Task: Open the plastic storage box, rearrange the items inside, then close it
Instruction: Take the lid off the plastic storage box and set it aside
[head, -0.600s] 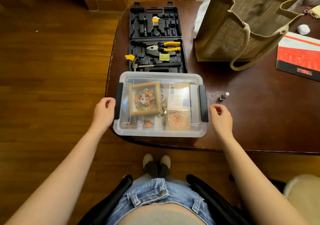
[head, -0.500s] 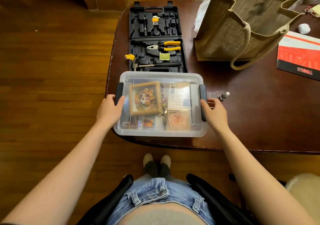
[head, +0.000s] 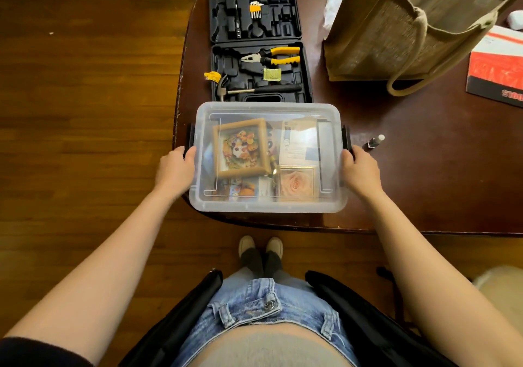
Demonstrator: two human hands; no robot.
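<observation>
We see the box (head: 268, 157) at the table's (head: 424, 185) near edge, lid (head: 268, 112) on, w/ the open tool case (head: 259, 44) just behind it. Left hand (head: 175, 170) grips the left latch (head: 190, 140), thumb up over the lid rim, fingers curled under the side. Right hand (head: 360, 170) grips the right latch (head: 345, 140) the same way. Both latches look swung outward. Thru the clear lid: a framed picture (head: 240, 147) on the left, a rose card (head: 295, 182) front right, papers behind it. A small bottle (head: 375, 141) lies right of the box; a tote (head: 410, 27) and a booklet (head: 498, 66) sit further back right.
</observation>
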